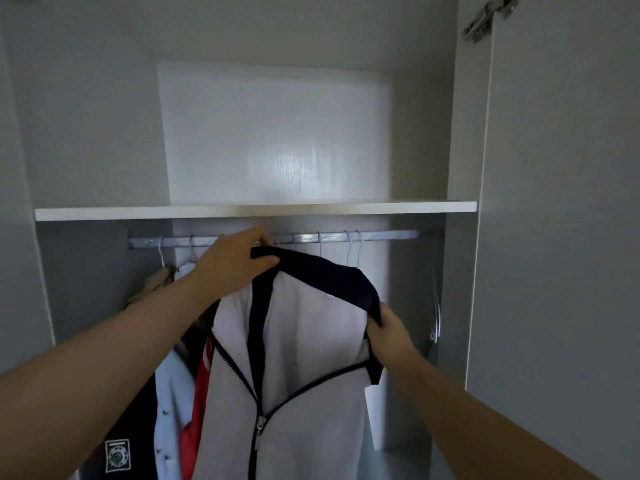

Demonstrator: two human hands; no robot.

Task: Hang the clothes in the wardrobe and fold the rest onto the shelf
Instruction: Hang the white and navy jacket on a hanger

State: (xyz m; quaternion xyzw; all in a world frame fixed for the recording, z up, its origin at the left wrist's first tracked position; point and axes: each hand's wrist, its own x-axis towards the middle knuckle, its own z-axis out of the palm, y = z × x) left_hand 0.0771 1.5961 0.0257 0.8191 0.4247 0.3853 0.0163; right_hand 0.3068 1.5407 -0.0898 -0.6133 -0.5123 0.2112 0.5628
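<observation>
Jacket [304, 358], white with a navy collar and a half-open zip, hangs in front of the wardrobe's rail [374, 236]. It is just under the front edge of the shelf [346, 209], about midway between the rail's left and right ends. Its long axis runs straight down from collar to hem. The shoulders lie roughly along the rail, the right one lower.

The left hand [235, 261] grips the collar at the top, thumb on the front and fingers curled over the back, fingertips level with the rail and just beside it. The right hand [388, 334] pinches the navy edge of the right shoulder, well below the rail.

Whether a hanger sits inside the jacket, or its hook is already over the rail, cannot be told, because the left hand covers that spot. The left hand is the nearer one to the rail, so the hooking looks to be its job.

Hung clothes [173, 393] crowd the rail's left end, and bare hangers [356, 247] sit toward the right end.
</observation>
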